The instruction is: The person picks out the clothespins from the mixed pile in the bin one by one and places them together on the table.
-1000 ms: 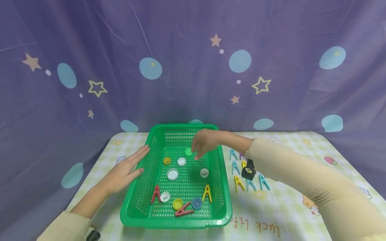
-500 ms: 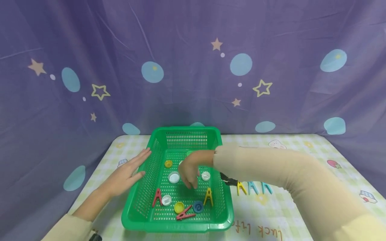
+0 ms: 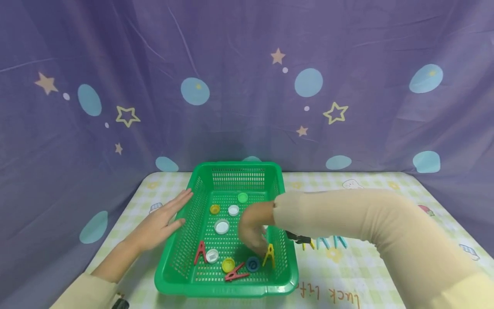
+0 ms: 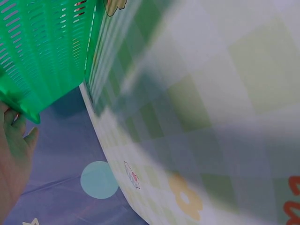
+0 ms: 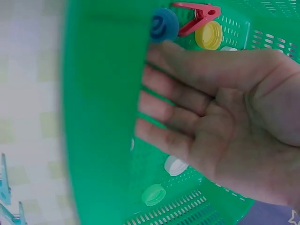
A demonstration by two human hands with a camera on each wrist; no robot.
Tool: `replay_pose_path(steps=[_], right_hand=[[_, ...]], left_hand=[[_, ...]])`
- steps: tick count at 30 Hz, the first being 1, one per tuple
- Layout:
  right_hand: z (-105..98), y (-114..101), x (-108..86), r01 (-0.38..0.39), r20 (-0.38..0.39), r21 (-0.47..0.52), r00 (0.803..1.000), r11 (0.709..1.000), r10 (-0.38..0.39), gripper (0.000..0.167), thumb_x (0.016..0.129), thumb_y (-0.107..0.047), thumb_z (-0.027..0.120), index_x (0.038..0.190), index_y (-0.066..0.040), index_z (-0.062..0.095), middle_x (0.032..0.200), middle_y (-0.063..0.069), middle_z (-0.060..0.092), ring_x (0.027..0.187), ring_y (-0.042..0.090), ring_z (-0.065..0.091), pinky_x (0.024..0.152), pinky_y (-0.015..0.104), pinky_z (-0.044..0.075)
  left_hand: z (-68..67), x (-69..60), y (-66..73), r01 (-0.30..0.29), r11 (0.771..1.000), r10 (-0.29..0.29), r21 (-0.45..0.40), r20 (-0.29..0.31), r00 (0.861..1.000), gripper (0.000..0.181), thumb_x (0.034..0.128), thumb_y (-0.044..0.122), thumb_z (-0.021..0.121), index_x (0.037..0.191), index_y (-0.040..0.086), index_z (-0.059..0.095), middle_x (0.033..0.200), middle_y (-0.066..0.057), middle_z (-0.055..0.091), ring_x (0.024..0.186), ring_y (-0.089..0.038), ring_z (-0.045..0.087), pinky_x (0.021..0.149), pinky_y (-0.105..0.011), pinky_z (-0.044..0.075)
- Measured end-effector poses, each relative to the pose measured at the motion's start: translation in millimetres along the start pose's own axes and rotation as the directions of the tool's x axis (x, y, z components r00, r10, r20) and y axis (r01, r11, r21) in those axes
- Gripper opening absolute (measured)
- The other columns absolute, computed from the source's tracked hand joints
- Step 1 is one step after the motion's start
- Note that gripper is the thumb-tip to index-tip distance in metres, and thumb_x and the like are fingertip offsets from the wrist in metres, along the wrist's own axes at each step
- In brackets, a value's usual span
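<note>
My right hand reaches down into the green basket, its fingers at a yellow clothespin by the right wall. In the right wrist view the thumb and index finger lie close together. The basket wall hides their tips and the clothespin there, so whether they pinch it is unclear. My left hand rests its straight fingers on the basket's left rim, the thumb spread apart. Near the right hand lie a blue bottle cap, a red clothespin and a yellow cap.
Several more caps lie in the basket, including a green one and a white one. Another red clothespin leans near the left wall. Outside, several blue clothespins lie on the checked tablecloth, partly behind my right sleeve.
My right hand moves from the basket's far part down and toward the near right, up to the yellow clothespin, which has shifted slightly. My left hand stays on the rim.
</note>
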State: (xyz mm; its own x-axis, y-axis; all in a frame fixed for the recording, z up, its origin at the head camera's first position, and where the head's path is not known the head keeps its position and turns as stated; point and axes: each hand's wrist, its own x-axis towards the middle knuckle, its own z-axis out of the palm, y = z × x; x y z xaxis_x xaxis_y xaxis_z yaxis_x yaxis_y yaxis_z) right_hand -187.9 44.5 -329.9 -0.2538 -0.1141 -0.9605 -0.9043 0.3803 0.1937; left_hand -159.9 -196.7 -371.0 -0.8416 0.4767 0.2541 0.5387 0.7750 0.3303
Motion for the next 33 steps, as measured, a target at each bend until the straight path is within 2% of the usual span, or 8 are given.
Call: replay_pose_path(steps=[5, 9, 12, 15, 19, 23, 27, 33], right_hand=[[9, -1, 2.3, 0.105, -0.066, -0.109, 0.991, 0.989, -0.112, 0.035, 0.090, -0.026, 0.067, 0.125, -0.031, 0.064, 0.129, -0.020, 0.062, 0.118, -0.001, 0.058, 0.095, 0.015, 0.050], [14, -1, 2.9, 0.146, -0.119, -0.192, 0.978, 0.970, -0.171, 0.035, 0.089, -0.029, 0.068, 0.124, -0.031, 0.065, 0.124, -0.019, 0.065, 0.113, -0.003, 0.059, 0.088, 0.009, 0.048], [19, 0, 3.3, 0.157, -0.155, -0.137, 0.972, 0.978, -0.177, 0.032, 0.088, -0.029, 0.069, 0.120, -0.032, 0.067, 0.120, -0.017, 0.067, 0.106, -0.003, 0.060, 0.086, 0.009, 0.048], [25, -1, 4.3, 0.154, -0.172, -0.020, 0.973, 0.988, -0.155, 0.029, 0.085, -0.026, 0.072, 0.114, -0.031, 0.071, 0.112, -0.016, 0.069, 0.098, -0.003, 0.061, 0.082, 0.011, 0.050], [33, -1, 4.7, 0.152, -0.221, 0.038, 0.965, 0.988, -0.140, 0.025, 0.081, -0.024, 0.077, 0.105, -0.030, 0.075, 0.102, -0.017, 0.070, 0.092, -0.003, 0.060, 0.082, 0.011, 0.050], [37, -1, 3.2, 0.159, -0.274, 0.017, 0.950, 0.987, -0.149, 0.023, 0.080, -0.024, 0.078, 0.102, -0.030, 0.076, 0.102, -0.018, 0.071, 0.095, -0.003, 0.060, 0.088, 0.011, 0.049], [39, -1, -0.3, 0.141, -0.288, -0.005, 0.948, 0.990, -0.137, 0.022, 0.079, -0.025, 0.078, 0.100, -0.030, 0.076, 0.101, -0.019, 0.071, 0.097, -0.003, 0.061, 0.092, 0.013, 0.049], [39, 0, -6.4, 0.147, -0.287, -0.090, 0.943, 0.985, -0.167, 0.021, 0.079, -0.026, 0.078, 0.100, -0.029, 0.076, 0.100, -0.019, 0.073, 0.095, -0.004, 0.062, 0.084, 0.007, 0.049]], left_hand=[[0.9, -1.4, -1.2, 0.000, 1.000, 0.000, 0.003, -0.011, 1.000, 0.062, 0.0974, 0.026, 0.051, 0.153, 0.012, 0.027, 0.160, -0.013, 0.025, 0.142, -0.041, 0.032, 0.107, -0.062, 0.037], [2.4, -2.3, -1.7, 0.001, 1.000, -0.001, 0.000, -0.013, 1.000, 0.062, 0.0976, 0.026, 0.051, 0.153, 0.012, 0.027, 0.160, -0.013, 0.025, 0.142, -0.041, 0.033, 0.107, -0.062, 0.037], [2.3, -2.5, -1.2, 0.009, 1.000, -0.009, -0.002, -0.008, 1.000, 0.062, 0.0978, 0.027, 0.051, 0.153, 0.013, 0.026, 0.160, -0.013, 0.025, 0.142, -0.040, 0.033, 0.107, -0.061, 0.037], [1.8, -2.6, -0.9, 0.014, 1.000, -0.014, 0.004, -0.009, 1.000, 0.063, 0.0977, 0.027, 0.051, 0.153, 0.014, 0.026, 0.160, -0.012, 0.025, 0.142, -0.039, 0.033, 0.107, -0.061, 0.037], [0.5, -2.8, 0.0, 0.010, 1.000, -0.010, 0.010, -0.014, 1.000, 0.063, 0.0976, 0.026, 0.052, 0.153, 0.014, 0.026, 0.160, -0.011, 0.025, 0.142, -0.040, 0.033, 0.107, -0.061, 0.037], [-0.2, -2.7, 0.6, 0.013, 1.000, -0.013, 0.007, -0.003, 1.000, 0.063, 0.0980, 0.026, 0.051, 0.154, 0.015, 0.025, 0.161, -0.010, 0.025, 0.143, -0.039, 0.032, 0.108, -0.061, 0.036], [0.0, -2.4, 0.9, 0.011, 1.000, -0.011, 0.003, 0.000, 1.000, 0.062, 0.0980, 0.026, 0.051, 0.154, 0.014, 0.025, 0.160, -0.011, 0.025, 0.143, -0.039, 0.031, 0.108, -0.061, 0.036], [0.1, -2.3, -0.2, 0.004, 1.000, -0.004, 0.006, -0.008, 1.000, 0.063, 0.0973, 0.025, 0.052, 0.153, 0.014, 0.026, 0.160, -0.011, 0.025, 0.143, -0.039, 0.031, 0.108, -0.060, 0.036]])
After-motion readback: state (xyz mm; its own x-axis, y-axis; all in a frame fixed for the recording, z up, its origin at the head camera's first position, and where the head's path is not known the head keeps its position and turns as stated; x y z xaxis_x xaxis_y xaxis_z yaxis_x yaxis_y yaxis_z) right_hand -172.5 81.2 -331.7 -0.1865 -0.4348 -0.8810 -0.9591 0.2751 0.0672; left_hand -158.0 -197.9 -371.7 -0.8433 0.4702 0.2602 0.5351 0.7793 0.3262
